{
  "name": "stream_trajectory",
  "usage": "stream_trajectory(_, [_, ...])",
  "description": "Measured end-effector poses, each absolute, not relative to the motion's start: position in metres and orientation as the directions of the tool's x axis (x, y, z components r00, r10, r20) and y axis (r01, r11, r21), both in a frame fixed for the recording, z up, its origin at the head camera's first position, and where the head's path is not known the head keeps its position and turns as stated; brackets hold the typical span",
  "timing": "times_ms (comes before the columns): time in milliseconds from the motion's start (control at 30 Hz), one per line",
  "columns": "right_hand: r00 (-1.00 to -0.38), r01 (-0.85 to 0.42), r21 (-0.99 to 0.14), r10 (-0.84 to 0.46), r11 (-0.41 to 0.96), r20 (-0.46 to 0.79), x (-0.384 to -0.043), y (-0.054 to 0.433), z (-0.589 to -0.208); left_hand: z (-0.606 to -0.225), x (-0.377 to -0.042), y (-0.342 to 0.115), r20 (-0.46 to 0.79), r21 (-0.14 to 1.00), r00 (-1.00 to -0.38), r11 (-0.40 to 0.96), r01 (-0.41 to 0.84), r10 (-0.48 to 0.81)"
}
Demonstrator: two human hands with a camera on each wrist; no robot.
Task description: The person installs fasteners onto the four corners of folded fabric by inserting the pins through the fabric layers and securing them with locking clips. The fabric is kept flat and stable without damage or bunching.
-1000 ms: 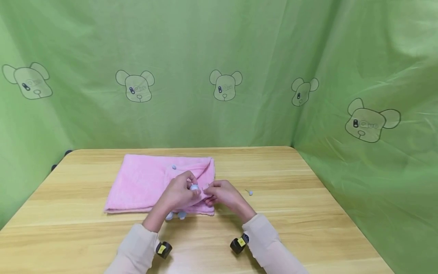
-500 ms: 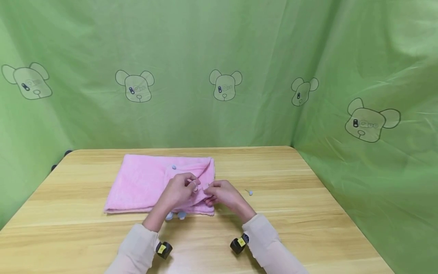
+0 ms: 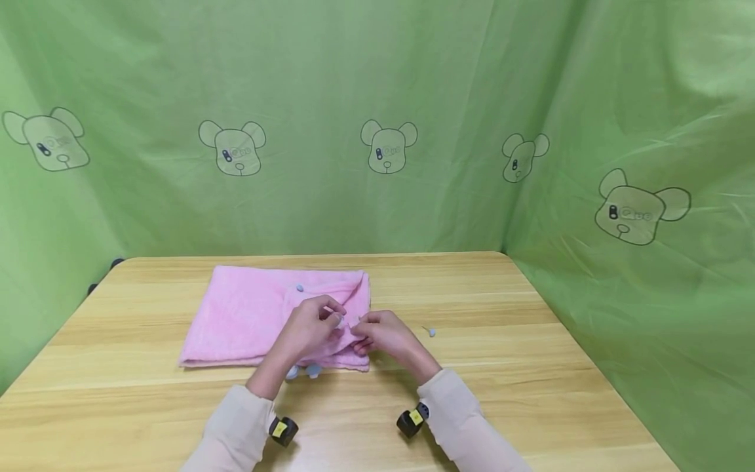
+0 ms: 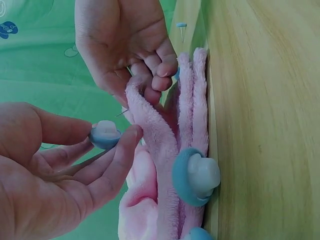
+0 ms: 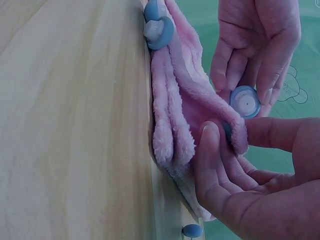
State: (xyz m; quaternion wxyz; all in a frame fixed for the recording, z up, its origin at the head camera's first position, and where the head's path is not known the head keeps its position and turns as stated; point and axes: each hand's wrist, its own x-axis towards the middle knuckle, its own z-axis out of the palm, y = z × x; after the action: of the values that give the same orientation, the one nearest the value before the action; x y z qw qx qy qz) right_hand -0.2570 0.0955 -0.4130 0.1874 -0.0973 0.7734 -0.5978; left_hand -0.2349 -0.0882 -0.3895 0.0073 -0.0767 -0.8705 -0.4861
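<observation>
In the head view, a pink plush cloth (image 3: 248, 308) lies folded on the table with both hands at its right part. My left hand (image 3: 309, 326) pinches a round blue-and-white pin clasp (image 4: 105, 134) between thumb and fingers; the small hole in its white face shows in the right wrist view. With thumb and fingers, my right hand (image 3: 383, 333) grips a raised fold of the cloth. A thin metal pin (image 4: 121, 113) sticks out of that fold towards the clasp, which is apart from it. Behind the fold, the blue pin head (image 5: 228, 131) is partly hidden by right fingers.
A loose blue-headed pin (image 3: 432, 332) lies on the wooden table (image 3: 531, 387) right of the cloth. Two more blue-and-white clasps (image 3: 303, 372) sit at the cloth's front edge. Another blue head (image 3: 299, 288) shows on the cloth's upper part. Green curtains (image 3: 318, 210) stand behind.
The clasp has turned in my left fingers, from its face showing broadly to a tilted view near the fold. My right hand has stayed in place on the cloth.
</observation>
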Motion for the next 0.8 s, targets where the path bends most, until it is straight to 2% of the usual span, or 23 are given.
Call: stream_trajectory(800, [-0.907,0.076,-0.961,-0.382,0.266,-0.177,-0.2566,0.0955,-0.4123,-0.3899,-0.2324,-0.0848,0.127,0.826,-0.980,0.530,0.191,0.154])
